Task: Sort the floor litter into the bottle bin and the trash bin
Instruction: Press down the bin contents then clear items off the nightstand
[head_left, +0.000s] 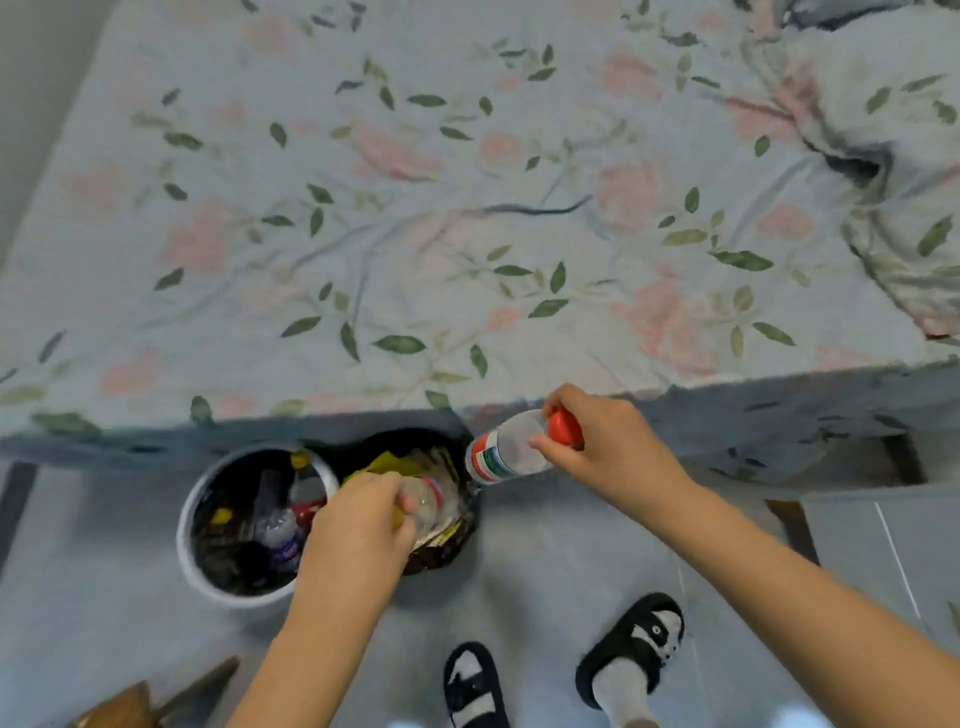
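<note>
A white round bin (193, 564) on the floor holds several plastic bottles. Just right of it stands a black-bagged bin (451, 540) with yellow wrappers and paper. My left hand (358, 525) grips a clear crumpled bottle (434, 501) above the boundary between the two bins. My right hand (602, 447) holds a clear bottle (501, 452) with a red cap and red-and-white label by its neck, lying sideways above the right rim of the black-bagged bin.
A bed with a floral sheet (467, 208) fills the upper view, its edge right behind the bins. My feet in black slippers (631, 644) stand on the grey floor. A brown object (135, 701) lies at the bottom left.
</note>
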